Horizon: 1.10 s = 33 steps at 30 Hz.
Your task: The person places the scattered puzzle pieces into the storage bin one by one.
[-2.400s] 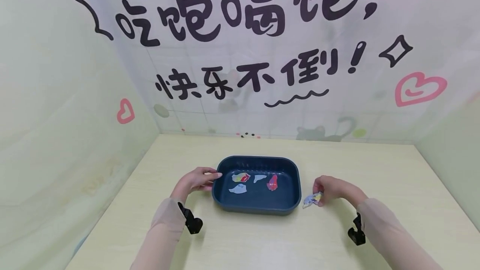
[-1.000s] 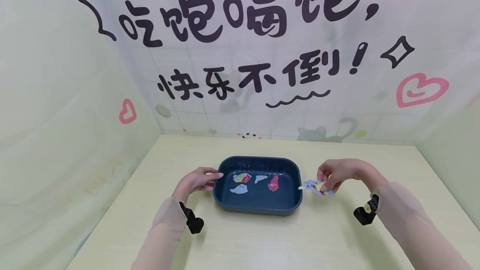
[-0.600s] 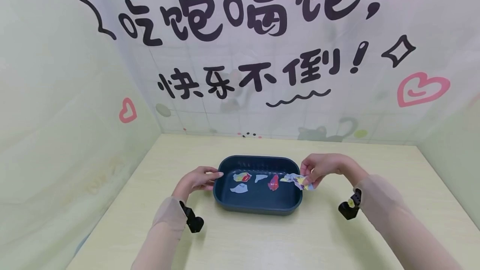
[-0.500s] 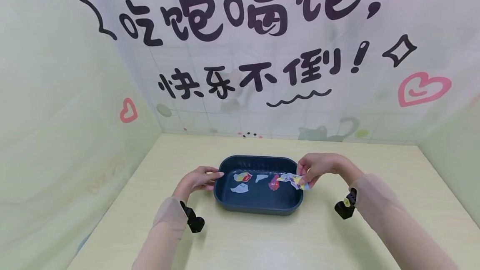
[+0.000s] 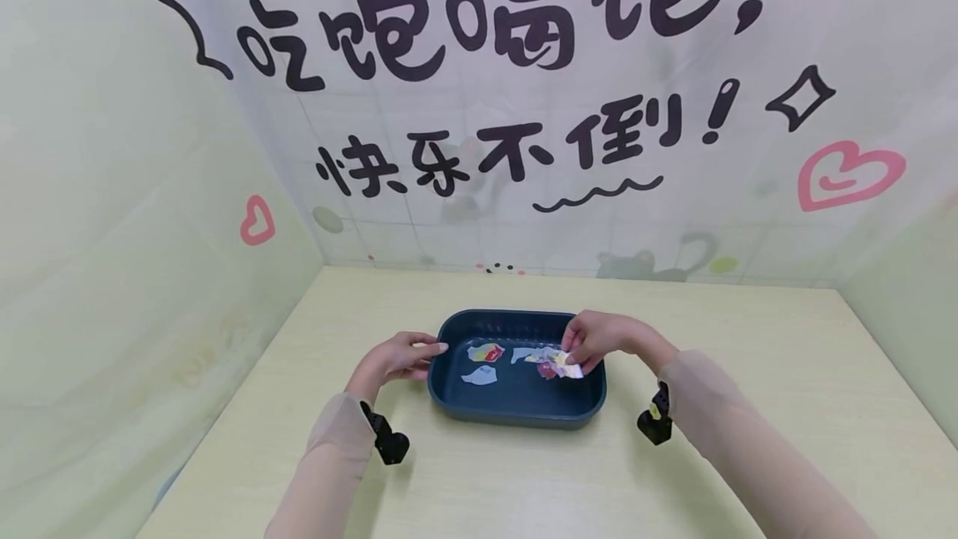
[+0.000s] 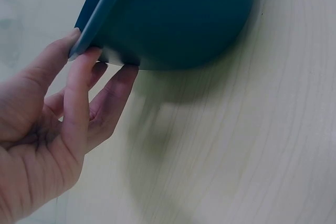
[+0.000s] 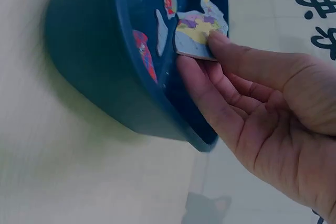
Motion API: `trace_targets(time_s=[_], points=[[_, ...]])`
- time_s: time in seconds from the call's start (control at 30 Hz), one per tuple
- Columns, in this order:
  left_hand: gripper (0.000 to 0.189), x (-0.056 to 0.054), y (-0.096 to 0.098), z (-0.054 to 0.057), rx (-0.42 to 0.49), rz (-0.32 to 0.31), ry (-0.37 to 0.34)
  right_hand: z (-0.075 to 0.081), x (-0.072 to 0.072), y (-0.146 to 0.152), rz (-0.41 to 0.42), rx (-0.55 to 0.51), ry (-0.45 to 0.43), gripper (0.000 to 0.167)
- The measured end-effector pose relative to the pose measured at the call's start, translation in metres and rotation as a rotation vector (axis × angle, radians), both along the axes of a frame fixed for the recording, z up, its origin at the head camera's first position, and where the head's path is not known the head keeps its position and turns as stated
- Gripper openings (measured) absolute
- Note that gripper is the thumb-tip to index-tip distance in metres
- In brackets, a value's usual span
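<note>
A dark blue rectangular tray (image 5: pixel 516 416) stands on the table. My left hand (image 5: pixel 400 356) grips its left rim, thumb over the edge and fingers against the outer wall (image 6: pixel 173 30). Over the right half of the tray, my right hand (image 5: pixel 599 339) pinches a flat printed puzzle piece (image 7: pixel 194 32) between thumb and fingers. This piece is pale blue, yellow and purple, with one straight edge. On the tray's floor lie a yellow-and-red piece (image 5: pixel 488 353), a pale blue piece (image 5: pixel 479 375), a small pale piece (image 5: pixel 518 355) and a red piece (image 5: pixel 546 371), partly covered by the held one.
The tray sits on a pale wood-grain table (image 5: pixel 494 481). A printed cloth backdrop (image 5: pixel 449 231) with large black characters rises behind the table, and side cloths flank it. Black camera mounts (image 5: pixel 389 443) hang from both wrists.
My right hand has lifted the puzzle piece from beside the tray and carried it left, across the right rim, to above the tray's inside. The left hand keeps its hold.
</note>
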<state>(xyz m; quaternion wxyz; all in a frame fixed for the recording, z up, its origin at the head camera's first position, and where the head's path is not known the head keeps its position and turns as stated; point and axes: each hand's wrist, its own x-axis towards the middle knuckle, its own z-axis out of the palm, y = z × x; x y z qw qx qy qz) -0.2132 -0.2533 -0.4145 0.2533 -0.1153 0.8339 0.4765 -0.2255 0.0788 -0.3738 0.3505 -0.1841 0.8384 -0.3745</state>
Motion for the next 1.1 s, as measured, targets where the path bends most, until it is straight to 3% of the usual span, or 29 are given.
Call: trace_targets(time_s=[0.27,0.43,0.63,0.8,0.93,1.0,1.1], points=[[0.057,0.001,0.000,0.000,0.002,-0.004,-0.003,-0.027,-0.002,-0.023,0.032,-0.011,-0.025,0.010],[0.058,0.001,0.002,-0.001,-0.001,-0.010,-0.007,-0.030,0.011,-0.036,-0.042,0.019,-0.032,0.010],[0.058,0.002,0.003,0.001,0.000,-0.018,-0.008,-0.037,0.018,-0.040,-0.050,0.037,0.009,0.012],[0.057,0.003,0.004,0.003,-0.001,-0.017,-0.008,-0.035,0.017,-0.037,-0.043,0.064,0.097,0.010],[0.056,0.002,0.005,0.001,-0.004,-0.012,0.004,-0.028,0.019,-0.023,-0.077,-0.021,0.162,0.016],[0.054,0.002,0.005,0.000,-0.017,-0.025,0.049,-0.022,0.020,-0.014,-0.110,-0.090,0.218,0.021],[0.048,0.003,0.003,-0.001,-0.054,-0.064,0.163,-0.018,0.022,0.004,-0.214,-0.154,0.375,0.025]])
